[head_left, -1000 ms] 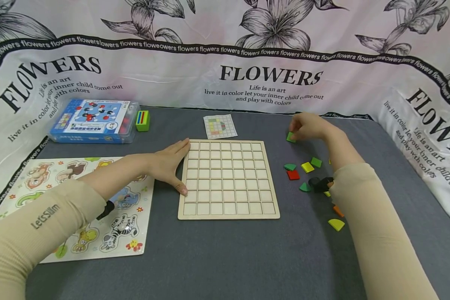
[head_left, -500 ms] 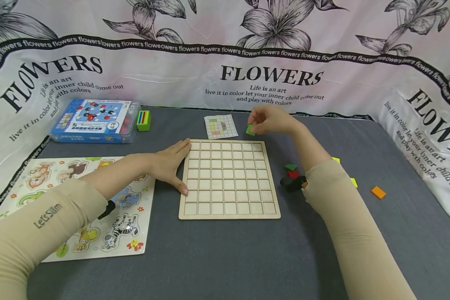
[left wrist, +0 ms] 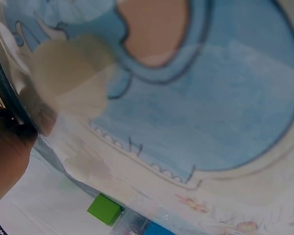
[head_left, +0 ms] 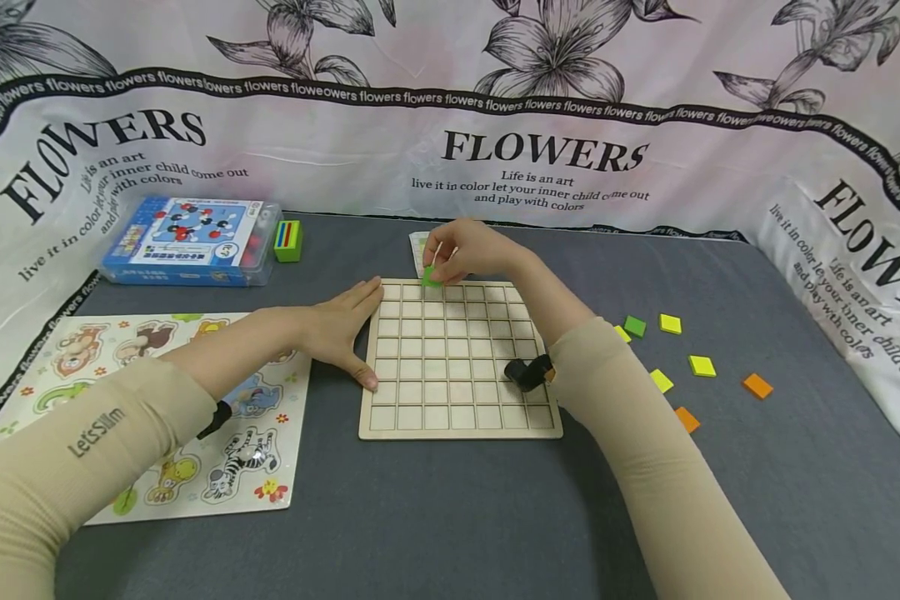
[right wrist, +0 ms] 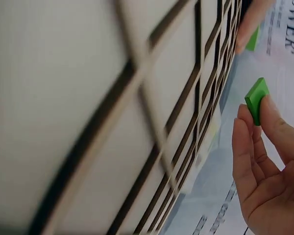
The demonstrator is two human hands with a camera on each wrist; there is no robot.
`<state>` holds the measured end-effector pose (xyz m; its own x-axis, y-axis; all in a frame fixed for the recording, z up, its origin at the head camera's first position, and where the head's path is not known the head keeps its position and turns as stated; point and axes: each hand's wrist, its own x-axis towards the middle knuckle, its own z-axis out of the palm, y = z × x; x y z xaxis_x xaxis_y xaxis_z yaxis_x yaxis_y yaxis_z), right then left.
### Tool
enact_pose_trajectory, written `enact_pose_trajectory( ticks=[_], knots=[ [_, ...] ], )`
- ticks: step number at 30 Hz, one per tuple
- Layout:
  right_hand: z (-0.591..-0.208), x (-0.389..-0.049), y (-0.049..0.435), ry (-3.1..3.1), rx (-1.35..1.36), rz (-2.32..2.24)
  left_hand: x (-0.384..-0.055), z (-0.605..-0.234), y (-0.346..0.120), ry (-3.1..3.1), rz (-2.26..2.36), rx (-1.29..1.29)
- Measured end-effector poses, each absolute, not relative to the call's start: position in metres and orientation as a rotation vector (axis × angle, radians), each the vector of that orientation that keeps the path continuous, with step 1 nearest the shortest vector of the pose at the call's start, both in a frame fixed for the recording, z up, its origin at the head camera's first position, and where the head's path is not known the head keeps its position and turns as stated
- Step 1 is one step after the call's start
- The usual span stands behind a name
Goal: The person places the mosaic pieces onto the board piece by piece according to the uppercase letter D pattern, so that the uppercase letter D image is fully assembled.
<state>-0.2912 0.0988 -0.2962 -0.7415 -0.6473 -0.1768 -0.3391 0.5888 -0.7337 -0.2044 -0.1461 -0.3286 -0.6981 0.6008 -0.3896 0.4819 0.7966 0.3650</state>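
Observation:
My right hand point(head_left: 468, 250) pinches a small green square tile point(right wrist: 257, 100) between thumb and fingertips, above the far edge of the wooden grid board point(head_left: 461, 392). In the right wrist view the tile stands tilted in the fingers, apart from the board. No tiles show in the visible cells. My left hand point(head_left: 341, 333) lies spread at the board's left edge, its thumb and fingertips touching the frame. A printed pattern card point(head_left: 418, 250) behind the board is mostly covered by the right hand. In the left wrist view only part of the left hand point(left wrist: 10, 152) shows.
Loose tiles lie to the right, among them a green tile point(head_left: 634, 327), a yellow tile point(head_left: 702, 366) and an orange tile point(head_left: 757, 386); the right arm hides others. An animal puzzle board point(head_left: 270, 467) sits under the left forearm. Behind are a blue plastic box point(head_left: 187, 242) and a green block point(head_left: 288, 242).
My right hand has carried the green tile leftward from the loose tiles, past the card's right side, to the board's far edge. The left hand has stayed in place.

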Motion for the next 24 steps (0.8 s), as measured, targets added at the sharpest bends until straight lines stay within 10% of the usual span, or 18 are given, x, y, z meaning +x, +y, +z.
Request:
enact_pose_trajectory(
  ticks=[24],
  knots=[
    [-0.302, -0.274, 0.055, 2.436, -0.855, -0.602, -0.204, -0.326, -0.146, 2.48, 0.279, 0.781]
  ],
)
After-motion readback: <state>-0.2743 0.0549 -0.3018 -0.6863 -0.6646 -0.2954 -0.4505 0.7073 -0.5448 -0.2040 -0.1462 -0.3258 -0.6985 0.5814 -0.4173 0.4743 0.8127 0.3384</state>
